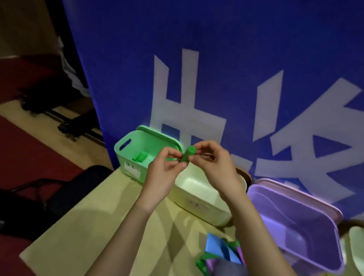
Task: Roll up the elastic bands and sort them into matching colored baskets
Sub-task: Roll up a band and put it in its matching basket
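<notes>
Both hands are raised above the worktop [93, 235], over the gap between two baskets. The left hand [165, 165] pinches the lower end of a green roll [187, 154] between thumb and curled fingers. The right hand [214, 162] pinches the upper part of the same roll, fingers curled round it. The roll is tilted, its open end up and toward the camera's far side, and it touches no basket. The green basket [145, 139] stands at the far left corner of the worktop, against the banner [228, 53]; two finished rolls [139, 156] lie on its floor and a white label sits on its front wall. The pale basket [203, 208] stands just right of it, partly hidden behind both wrists; its contents cannot be seen. The purple basket [280, 212] stands right of the pale one and nearer the camera. A second pale container [363, 248] is cut off at the right edge. The band pile [221, 255], with blue, green, purple and grey strips, lies loose on the worktop near the purple basket, under the right forearm. A dark chair [80, 186] stands left of the worktop on the red floor [11, 140].
</notes>
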`<state>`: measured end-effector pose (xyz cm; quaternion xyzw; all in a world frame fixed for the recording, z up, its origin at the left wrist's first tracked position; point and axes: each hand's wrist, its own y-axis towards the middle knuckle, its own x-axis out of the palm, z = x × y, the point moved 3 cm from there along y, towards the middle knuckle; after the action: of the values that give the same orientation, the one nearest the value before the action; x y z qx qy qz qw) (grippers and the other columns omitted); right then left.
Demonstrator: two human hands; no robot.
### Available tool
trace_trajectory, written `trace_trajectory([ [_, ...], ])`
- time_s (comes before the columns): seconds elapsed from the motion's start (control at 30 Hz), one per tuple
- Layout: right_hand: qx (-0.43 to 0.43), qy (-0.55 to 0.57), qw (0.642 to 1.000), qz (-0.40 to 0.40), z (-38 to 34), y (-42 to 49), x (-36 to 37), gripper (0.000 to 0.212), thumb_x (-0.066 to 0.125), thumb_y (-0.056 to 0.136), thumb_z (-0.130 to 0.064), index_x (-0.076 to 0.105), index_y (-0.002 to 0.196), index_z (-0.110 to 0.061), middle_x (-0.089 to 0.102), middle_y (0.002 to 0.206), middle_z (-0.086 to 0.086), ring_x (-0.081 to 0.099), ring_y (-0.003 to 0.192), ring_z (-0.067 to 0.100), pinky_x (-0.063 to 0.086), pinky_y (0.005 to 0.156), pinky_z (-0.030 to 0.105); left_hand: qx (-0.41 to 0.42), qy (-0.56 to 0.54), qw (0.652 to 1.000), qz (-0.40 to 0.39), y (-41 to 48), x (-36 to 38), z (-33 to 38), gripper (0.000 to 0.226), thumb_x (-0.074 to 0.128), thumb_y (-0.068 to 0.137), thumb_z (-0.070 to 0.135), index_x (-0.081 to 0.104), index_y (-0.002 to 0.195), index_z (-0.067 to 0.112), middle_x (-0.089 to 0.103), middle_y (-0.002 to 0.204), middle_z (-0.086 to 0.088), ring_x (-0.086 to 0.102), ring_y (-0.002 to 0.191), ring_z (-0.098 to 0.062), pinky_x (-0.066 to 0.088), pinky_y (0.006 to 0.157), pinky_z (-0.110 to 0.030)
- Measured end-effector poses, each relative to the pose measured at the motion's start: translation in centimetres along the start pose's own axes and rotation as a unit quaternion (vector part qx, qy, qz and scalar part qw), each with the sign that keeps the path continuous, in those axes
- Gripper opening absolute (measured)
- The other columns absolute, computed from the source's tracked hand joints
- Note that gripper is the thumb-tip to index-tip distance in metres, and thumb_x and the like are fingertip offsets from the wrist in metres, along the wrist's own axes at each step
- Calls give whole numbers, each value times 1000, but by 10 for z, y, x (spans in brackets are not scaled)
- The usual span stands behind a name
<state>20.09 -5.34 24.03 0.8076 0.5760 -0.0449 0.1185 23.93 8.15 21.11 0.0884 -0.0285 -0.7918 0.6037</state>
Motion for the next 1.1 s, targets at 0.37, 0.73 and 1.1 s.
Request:
trace_trajectory([
  [0.37,53,-12,997,-48,44,128,88,25,70,78,2,57,94,-13,56,83,-2,56,74,10,47,77,25,-74,58,992,82,103,-54,-53,18,65,87,7,55,88,21,65,99,-3,66,94,-21,49,81,-26],
  [0.73,140,-15,989,-40,144,214,174,26,61,86,1,42,81,-15,49,78,3,55,72,17,57,63,29,-203,176,962,52,194,-92,-146,17,59,91,4,59,107,-2,60,91,-5,64,82,-27,53,86,-37],
  [1.1,444,87,892,26,227,238,228,24,68,83,3,54,64,-1,64,85,18,67,81,28,56,86,43,-251,491,816,-175,261,-130,-212,14,44,97,9,53,89,16,48,79,2,45,92,-19,35,79,-23],
])
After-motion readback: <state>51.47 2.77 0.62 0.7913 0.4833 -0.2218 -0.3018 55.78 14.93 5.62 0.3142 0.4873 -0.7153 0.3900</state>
